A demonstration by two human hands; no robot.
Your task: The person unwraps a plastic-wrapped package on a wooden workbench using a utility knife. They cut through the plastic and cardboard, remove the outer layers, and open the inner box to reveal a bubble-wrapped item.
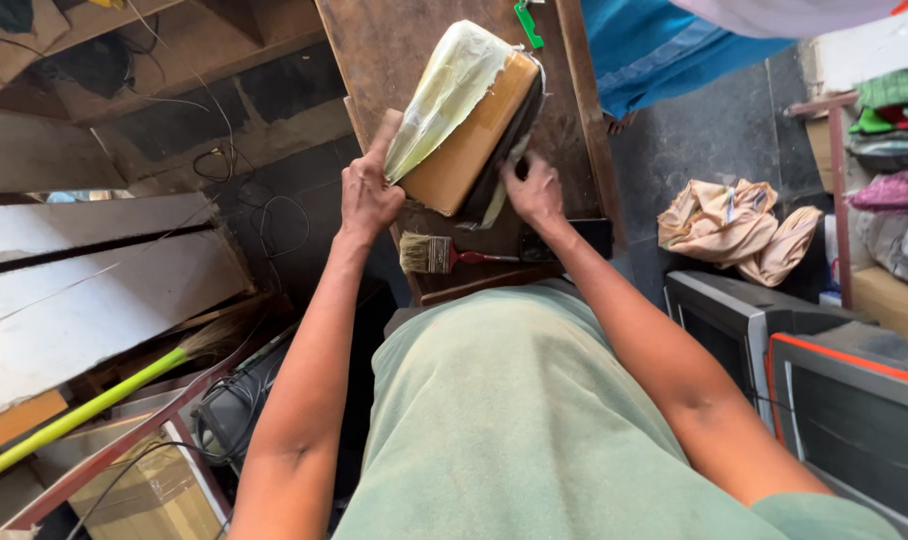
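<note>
Nearest the camera is the person's green shirt [534,420], with both bare forearms reaching out from it toward a dark wooden table [374,60]. On the table's near edge lies a paintbrush [436,254] with pale bristles and a red handle, just beside a flat black object [574,240] that is partly hidden by the right wrist. Beyond the brush, the left hand [367,196] is closed around the left near corner of a brown box [464,140], thumb on top and fingers curled under the edge, and it touches the pale yellowish film [444,90] that lies across the box's top. The right hand [534,190] is curled at the box's right near corner, its fingertips pinching the dark wrapping [509,150] along that side; how tightly it grips cannot be told. The box rests tilted on the middle of the table, its long side running away from the person and up to the right, held between the two hands. At the far end of the table a small green clip [527,22] shows. To the left, a green broom handle [84,410] leans across pale planks [84,270], with loose black cables [244,190] beyond. To the right stand two old televisions [774,350], a bundle of tan cloth [734,225] on the dark floor, and blue fabric [654,45] farther off.
</note>
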